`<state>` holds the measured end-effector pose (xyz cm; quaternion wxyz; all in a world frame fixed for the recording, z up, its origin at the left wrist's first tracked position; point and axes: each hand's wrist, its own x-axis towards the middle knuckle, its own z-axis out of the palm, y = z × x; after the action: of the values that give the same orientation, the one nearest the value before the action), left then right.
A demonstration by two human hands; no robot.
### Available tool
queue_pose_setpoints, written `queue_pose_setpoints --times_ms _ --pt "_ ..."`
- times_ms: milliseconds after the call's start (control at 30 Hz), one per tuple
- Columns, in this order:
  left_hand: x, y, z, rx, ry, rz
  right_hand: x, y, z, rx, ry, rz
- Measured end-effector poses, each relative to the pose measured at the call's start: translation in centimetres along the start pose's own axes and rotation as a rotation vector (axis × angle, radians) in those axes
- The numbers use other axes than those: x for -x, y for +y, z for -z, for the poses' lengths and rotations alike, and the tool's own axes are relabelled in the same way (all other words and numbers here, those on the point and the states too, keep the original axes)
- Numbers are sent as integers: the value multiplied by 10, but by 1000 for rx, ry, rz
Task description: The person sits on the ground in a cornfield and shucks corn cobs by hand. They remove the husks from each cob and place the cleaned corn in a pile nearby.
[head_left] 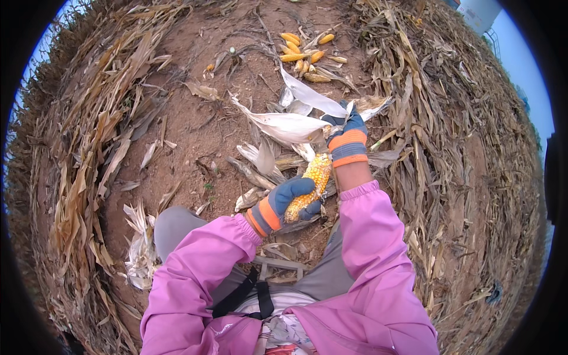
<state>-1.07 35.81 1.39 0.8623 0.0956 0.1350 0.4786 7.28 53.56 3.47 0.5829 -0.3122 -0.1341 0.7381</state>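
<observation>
A bare yellow corn cob (317,176) lies tilted in my left hand (288,199), which wears a blue and orange work glove. Thumb and fingers wrap around its lower half, and pale patches mark the kernels at its edge. My right hand (348,126), gloved alike, grips a bunch of pale corn husk (284,124) just beyond the cob's upper end. Long husk leaves spread out to the left from that grip. The fingertips of my right hand are partly hidden behind the husk.
Several husked corn ears (295,55) lie in a heap on the bare soil (191,128) ahead. Loose husks (259,164) litter the ground below my hands. Rows of dry corn stalks (106,115) run along both sides. A husk pile (141,253) sits beside my left knee.
</observation>
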Motion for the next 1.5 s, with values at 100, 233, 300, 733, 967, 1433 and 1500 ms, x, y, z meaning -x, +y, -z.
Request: queue_pose_setpoints --times_ms 100,233,300,733,967,1433,1500 --pt "-5 -6 3 -114 190 -102 -19 -11 15 77 -47 119" --pt "0 12 6 -202 346 -239 -32 -48 11 -44 39 271" --pt "3 23 15 -210 449 -319 -37 -66 13 23 138 424" --pt "38 63 22 -367 661 -603 -36 -168 64 1155 524 1154" --pt "41 63 16 -428 639 -639 -40 -187 114 2147 877 340" --pt "33 37 53 -209 798 -698 54 17 48 1195 -590 79" --pt "37 31 61 -237 829 -686 92 65 42 1137 -690 -234"
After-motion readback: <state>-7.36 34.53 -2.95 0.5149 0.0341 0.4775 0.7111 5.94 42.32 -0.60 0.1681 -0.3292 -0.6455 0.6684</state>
